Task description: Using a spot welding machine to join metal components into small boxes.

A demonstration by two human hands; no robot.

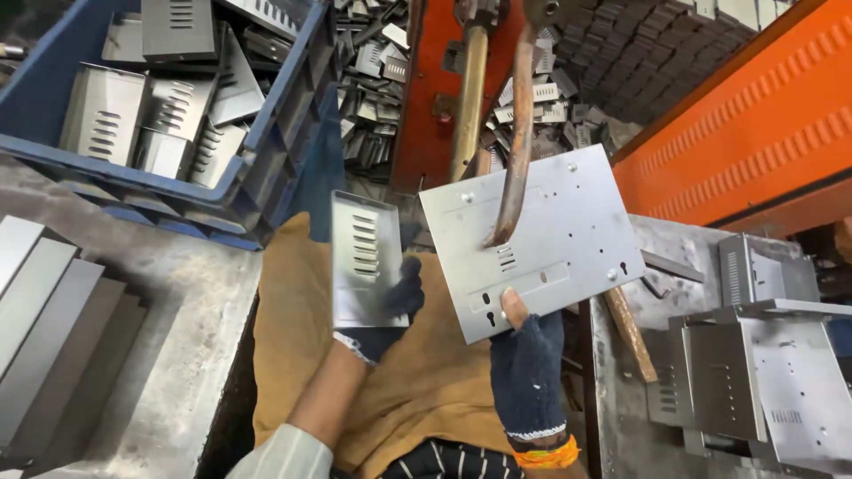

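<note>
Grey, scuffed metal tabletops flank the worker on both sides, with a mustard-yellow cloth (pixel 426 372) spread over the lap between them.

Nearest, at about six o'clock, both hands wear dark fingerless gloves. The left hand (pixel 386 310) has its grip closed on the lower edge of a small louvred metal cover (pixel 362 257), held upright just left of centre. The right hand (pixel 525 364) pinches the bottom edge of a larger flat plate (pixel 541 235), thumb pressed on its face; the plate is tilted and raised toward the middle of the view. The two pieces are near each other but not joined, so the cover has yet to be set against the plate, as far as I can judge.

At nine o'clock a stack of flat grey sheets (pixel 53 310) lies on the left tabletop. At three o'clock, on the right tabletop, bent and assembled housings (pixel 754 355) sit grouped together, which looks like finished work.

Further up, a curved copper electrode arm (pixel 516 142) comes down and touches the plate's face near its small slots, with a straighter brass rod (pixel 468 98) just beside it. At ten o'clock a blue crate (pixel 275 151) holds more louvred covers, plenty of them left. At twelve, loose metal parts (pixel 373 80) are heaped on the floor, and an orange machine casing (pixel 754 124) runs toward two o'clock.
</note>
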